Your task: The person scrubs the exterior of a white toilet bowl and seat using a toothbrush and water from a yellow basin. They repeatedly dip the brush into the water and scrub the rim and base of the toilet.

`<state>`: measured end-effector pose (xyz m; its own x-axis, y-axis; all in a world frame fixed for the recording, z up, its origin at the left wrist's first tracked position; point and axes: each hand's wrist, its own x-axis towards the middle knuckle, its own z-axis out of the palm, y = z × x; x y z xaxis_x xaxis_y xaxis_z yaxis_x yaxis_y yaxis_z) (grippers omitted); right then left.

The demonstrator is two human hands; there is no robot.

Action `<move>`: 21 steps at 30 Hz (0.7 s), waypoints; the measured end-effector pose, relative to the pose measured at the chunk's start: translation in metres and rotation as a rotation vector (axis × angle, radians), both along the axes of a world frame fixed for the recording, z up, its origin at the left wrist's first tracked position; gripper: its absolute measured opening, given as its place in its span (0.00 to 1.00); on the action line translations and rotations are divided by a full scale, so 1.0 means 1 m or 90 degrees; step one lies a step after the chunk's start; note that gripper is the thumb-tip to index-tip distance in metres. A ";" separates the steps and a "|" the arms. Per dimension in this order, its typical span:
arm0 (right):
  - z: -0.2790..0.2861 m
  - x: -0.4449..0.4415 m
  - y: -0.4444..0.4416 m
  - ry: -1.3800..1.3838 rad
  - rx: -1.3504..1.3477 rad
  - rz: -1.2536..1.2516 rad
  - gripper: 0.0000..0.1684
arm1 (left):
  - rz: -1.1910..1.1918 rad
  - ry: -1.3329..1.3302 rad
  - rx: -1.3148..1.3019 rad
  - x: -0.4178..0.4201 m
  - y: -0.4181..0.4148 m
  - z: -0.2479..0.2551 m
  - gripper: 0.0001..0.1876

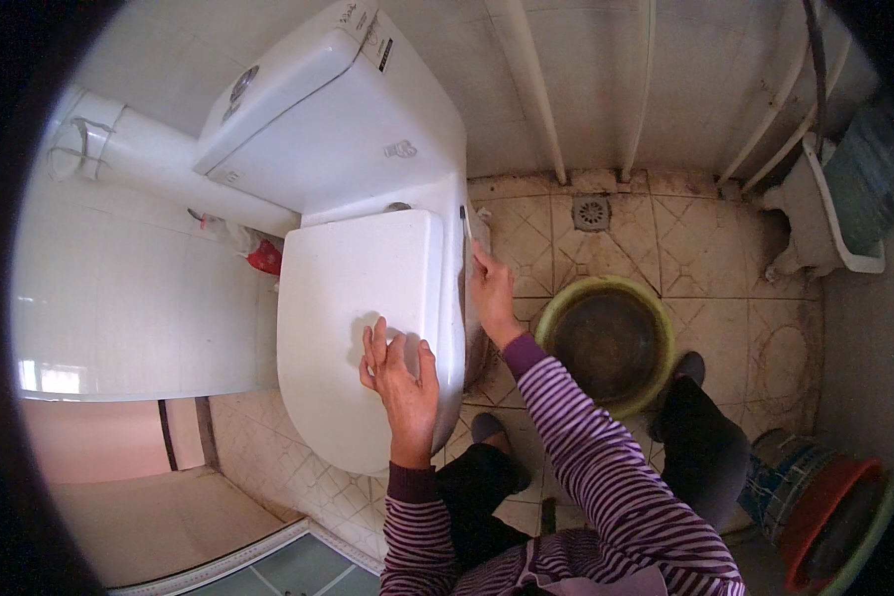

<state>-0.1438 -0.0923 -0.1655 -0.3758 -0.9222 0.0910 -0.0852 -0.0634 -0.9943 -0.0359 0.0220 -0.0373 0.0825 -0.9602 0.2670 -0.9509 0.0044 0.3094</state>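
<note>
A white toilet with its lid (350, 283) down stands before me, the cistern (343, 141) behind it. My left hand (404, 380) is just over or on the lid, fingers apart and holding nothing; whether it touches the lid I cannot tell. In my right hand (493, 290) is a thin, light-handled tool with a dark tip, perhaps a small brush (467, 225). Its tip lies by the right side of the toilet, near the back of the seat. Part of the handle is hidden by my fingers.
A yellow-green basin (603, 346) sits on the tiled floor between my feet, below a floor drain (591, 214). Pipes (540, 89) run up the wall. At right are a white stool (827, 216) and a red basin (827, 521). A red-and-clear bag (257, 253) hangs at left.
</note>
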 end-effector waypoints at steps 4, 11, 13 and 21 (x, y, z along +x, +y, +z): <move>-0.004 0.006 0.018 0.031 0.049 0.053 0.19 | 0.006 0.013 0.012 0.002 0.003 0.000 0.16; -0.011 0.004 -0.002 0.008 0.045 0.025 0.24 | -0.007 0.019 0.006 -0.001 0.004 0.001 0.16; 0.002 -0.007 -0.035 -0.012 0.055 0.023 0.25 | -0.003 0.014 0.009 -0.003 0.000 0.002 0.16; -0.016 0.012 0.040 0.146 0.023 0.079 0.29 | 0.007 -0.027 -0.011 0.001 0.001 0.001 0.15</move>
